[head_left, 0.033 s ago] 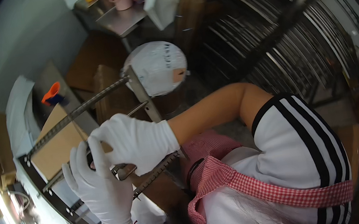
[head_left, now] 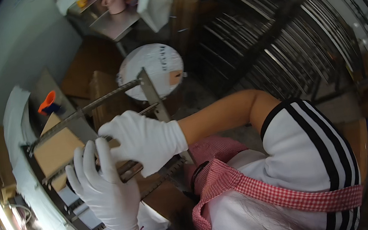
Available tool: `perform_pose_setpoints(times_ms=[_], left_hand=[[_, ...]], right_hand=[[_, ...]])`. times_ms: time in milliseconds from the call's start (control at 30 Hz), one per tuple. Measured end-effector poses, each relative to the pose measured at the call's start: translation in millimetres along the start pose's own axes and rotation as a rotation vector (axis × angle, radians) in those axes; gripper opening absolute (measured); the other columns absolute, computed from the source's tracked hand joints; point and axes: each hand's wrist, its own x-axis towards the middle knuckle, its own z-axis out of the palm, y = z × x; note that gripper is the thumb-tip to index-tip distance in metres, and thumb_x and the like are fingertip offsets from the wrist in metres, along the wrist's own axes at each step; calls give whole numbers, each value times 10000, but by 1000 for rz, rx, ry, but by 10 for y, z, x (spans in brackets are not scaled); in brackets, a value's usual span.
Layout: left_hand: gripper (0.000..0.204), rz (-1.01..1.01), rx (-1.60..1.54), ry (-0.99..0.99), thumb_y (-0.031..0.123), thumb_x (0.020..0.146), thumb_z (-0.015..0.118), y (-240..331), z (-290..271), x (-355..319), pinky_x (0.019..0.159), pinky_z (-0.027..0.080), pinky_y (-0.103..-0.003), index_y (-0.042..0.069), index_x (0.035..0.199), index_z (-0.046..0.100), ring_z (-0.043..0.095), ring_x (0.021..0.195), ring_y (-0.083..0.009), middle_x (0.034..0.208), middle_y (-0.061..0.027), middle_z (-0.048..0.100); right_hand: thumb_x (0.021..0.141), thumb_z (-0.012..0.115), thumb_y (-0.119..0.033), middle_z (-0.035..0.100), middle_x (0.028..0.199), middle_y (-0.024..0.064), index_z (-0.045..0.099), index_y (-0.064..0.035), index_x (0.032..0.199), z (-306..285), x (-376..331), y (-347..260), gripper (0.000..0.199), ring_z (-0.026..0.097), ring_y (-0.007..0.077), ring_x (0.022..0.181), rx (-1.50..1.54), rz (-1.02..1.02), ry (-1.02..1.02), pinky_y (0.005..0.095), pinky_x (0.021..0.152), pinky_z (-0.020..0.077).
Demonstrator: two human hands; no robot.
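Note:
A metal frame (head_left: 154,93) with notched rods stretches across in front of me, tilted from lower left to upper right. My left hand (head_left: 110,192), in a white glove, is at its middle, fingers slightly curved around a part that is mostly hidden. Against it, from the right, my right hand (head_left: 147,142), also gloved in white, has its fingers curled in with their tips tucked behind the left fingers. Between the two palms a short metal rod (head_left: 130,170) shows. What the fingertips grip is hidden.
Behind the frame lie a brown cardboard piece (head_left: 58,148) and an orange and blue tape roll (head_left: 49,104). A round white-wrapped drum (head_left: 151,67) stands beyond. A pink jug (head_left: 114,1) sits on a metal table. Metal racking (head_left: 272,35) fills the right.
The view has shifted slightly, so the background sits a little further left. My right hand has tilted a little, and more of the rod between the hands shows.

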Motion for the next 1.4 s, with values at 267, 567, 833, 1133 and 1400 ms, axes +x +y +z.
perform_pose_setpoints(times_ms=[267, 567, 833, 1133, 1400], left_hand=[[744, 152, -176, -189, 160, 688, 769, 527, 365, -371, 1147, 258, -576, 33, 1356, 469, 361, 1340, -460, 1381, -194, 457], [597, -177, 35, -431, 175, 726, 720, 601, 862, -684, 1185, 184, -566, 7, 1270, 541, 273, 1393, -468, 1385, -200, 470], [492, -241, 5, -396, 119, 703, 699, 671, 938, -611, 1173, 229, -573, 5, 1168, 590, 359, 1353, -437, 1317, -180, 530], [416, -269, -17, -314, 77, 702, 674, 612, 996, -579, 1150, 287, -565, 3, 1103, 594, 434, 1307, -435, 1261, -183, 566], [387, -285, -34, -296, 68, 714, 660, 551, 1003, -642, 1120, 325, -566, 2, 1089, 592, 449, 1289, -417, 1236, -172, 575]], right_hand=[[651, 773, -231, 548, 1171, 177, 602, -137, 1211, -799, -2417, 976, 593, 535, 327, 1071, 593, 1057, -146, 396, 922, 472], [621, 778, -400, 599, 1170, 254, 646, -116, 1151, -1356, -2622, 2550, 616, 609, 359, 1062, -245, 1317, 101, 384, 942, 504], [611, 797, -479, 592, 1174, 196, 650, -210, 1193, -1860, -2354, 3652, 658, 615, 340, 1065, -489, 1382, 105, 405, 924, 516], [887, 568, -171, 633, 1276, 175, 611, -197, 1327, -2022, -2473, 3989, 443, 627, 360, 1122, -516, 1488, 292, 426, 951, 492], [940, 302, -711, 292, 1547, 288, 199, -35, 1554, -3257, -2365, 4352, 919, 259, 361, 1472, -423, 1707, 283, 485, 1213, 162]])
